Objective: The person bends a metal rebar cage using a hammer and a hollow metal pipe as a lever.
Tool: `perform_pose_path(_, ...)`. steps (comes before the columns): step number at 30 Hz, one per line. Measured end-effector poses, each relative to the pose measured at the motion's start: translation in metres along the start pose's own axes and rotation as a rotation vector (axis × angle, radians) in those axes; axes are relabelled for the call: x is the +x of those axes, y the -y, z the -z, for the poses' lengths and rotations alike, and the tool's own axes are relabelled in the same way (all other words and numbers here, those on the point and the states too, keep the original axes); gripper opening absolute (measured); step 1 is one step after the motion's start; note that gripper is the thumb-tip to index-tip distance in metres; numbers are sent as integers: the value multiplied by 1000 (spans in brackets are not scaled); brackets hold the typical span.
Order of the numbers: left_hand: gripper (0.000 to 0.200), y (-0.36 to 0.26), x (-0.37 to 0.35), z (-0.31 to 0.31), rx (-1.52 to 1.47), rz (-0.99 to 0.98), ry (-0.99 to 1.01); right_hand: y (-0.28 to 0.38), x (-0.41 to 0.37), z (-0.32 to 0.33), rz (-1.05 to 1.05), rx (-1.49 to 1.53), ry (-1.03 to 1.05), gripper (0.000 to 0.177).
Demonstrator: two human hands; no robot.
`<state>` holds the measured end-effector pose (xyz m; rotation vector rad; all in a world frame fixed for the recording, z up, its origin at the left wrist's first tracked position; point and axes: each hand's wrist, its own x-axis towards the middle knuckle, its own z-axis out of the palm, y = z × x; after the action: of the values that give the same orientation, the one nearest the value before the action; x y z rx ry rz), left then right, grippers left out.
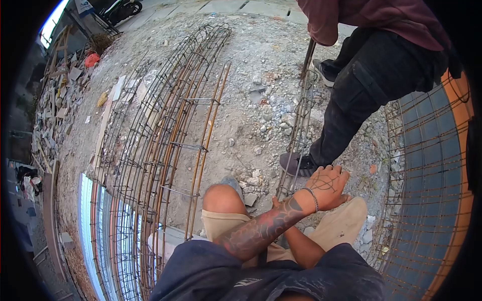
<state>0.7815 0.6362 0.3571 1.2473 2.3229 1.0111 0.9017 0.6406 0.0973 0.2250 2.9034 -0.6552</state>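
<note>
My left hand (325, 188), tattooed and with a chain bracelet at the wrist, reaches across to my right, near my bent right knee. Its back faces up, the fingers look loosely spread, and nothing shows in it. Beneath that forearm crosses my right arm; only a bit of my right hand (275, 201) shows, beside the near end of a narrow rebar cage (296, 135), its grip hidden. A co-worker's shoe (297, 164) is at this narrow cage, close to my left hand. The co-worker's arm is above an upright dark bar (308, 59).
Long rebar cages (173, 105) with rusty bars and stirrups stretch along my left. Corrugated metal sheets (90, 215) lie under their near end. Rebar mesh (422, 150) stands at the right. Rubble and broken stones cover the ground (241, 125); a debris pile (57, 108) lies far left.
</note>
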Motion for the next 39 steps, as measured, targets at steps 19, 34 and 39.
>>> perform_pose_path(19,44,1,1,-4,-2,-5,-6,-14,2,-48,-186,275,-166,41)
perform_pose_path(34,44,4,5,-9,0,11,17,-33,16,-77,-220,505,-33,41)
perform_pose_path(39,44,1,5,-5,5,8,33,-23,23,-66,-347,521,11,38)
